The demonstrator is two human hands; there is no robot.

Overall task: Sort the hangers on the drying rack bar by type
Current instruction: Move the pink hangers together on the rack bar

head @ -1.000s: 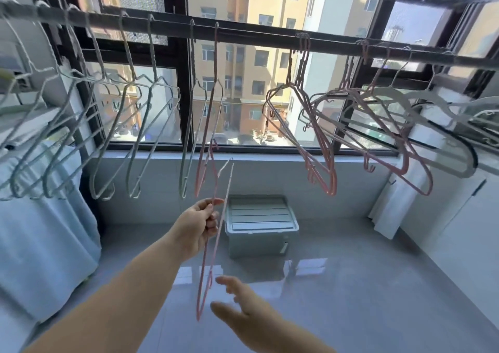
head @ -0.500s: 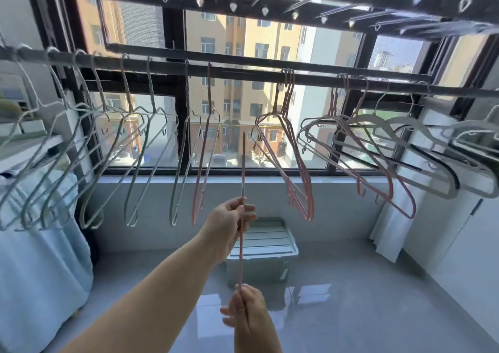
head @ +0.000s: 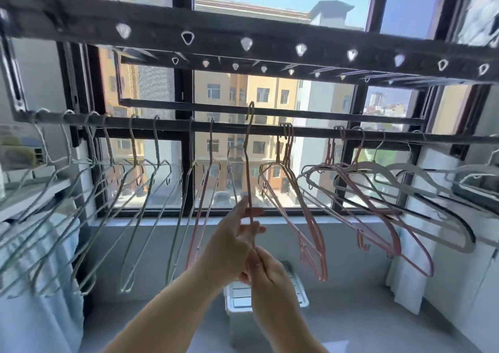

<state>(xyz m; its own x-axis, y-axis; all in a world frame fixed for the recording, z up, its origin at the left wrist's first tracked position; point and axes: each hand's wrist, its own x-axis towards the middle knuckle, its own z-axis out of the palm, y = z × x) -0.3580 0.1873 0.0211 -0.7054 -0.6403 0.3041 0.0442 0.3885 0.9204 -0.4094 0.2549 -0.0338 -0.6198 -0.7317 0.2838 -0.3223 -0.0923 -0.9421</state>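
- Step in hand (my read): hanging the pink wire hanger [head: 248,174] on the bar [head: 391,136] with its own kind.
- To do it well: lift until the hook [head: 251,109] clears the bar, turn its opening over the bar, then lower straight down. The hook was above bar level at 12 o'clock from the hands and not yet seated.
- The best target looked like the gap toward 3 o'clock, next to the pink hangers [head: 321,266]. A lone pink hanger [head: 193,233] hung at 9 o'clock beside the pale wire hangers [head: 133,141] (probably needs moving too).
- Keep the frame edge-on so it slips between its neighbours without snagging.
- Left hand [head: 235,233]: thumb and fingertips pinched the wire, which ran up out of the pinch toward 12 o'clock.
- Right hand [head: 267,269]: fingers were curled round the hanger's lower end, touching the left hand at its 5 o'clock.
- The hanger was held near upright and seen edge-on, between the two pink lots. I couldn't tell which way the hook opened.
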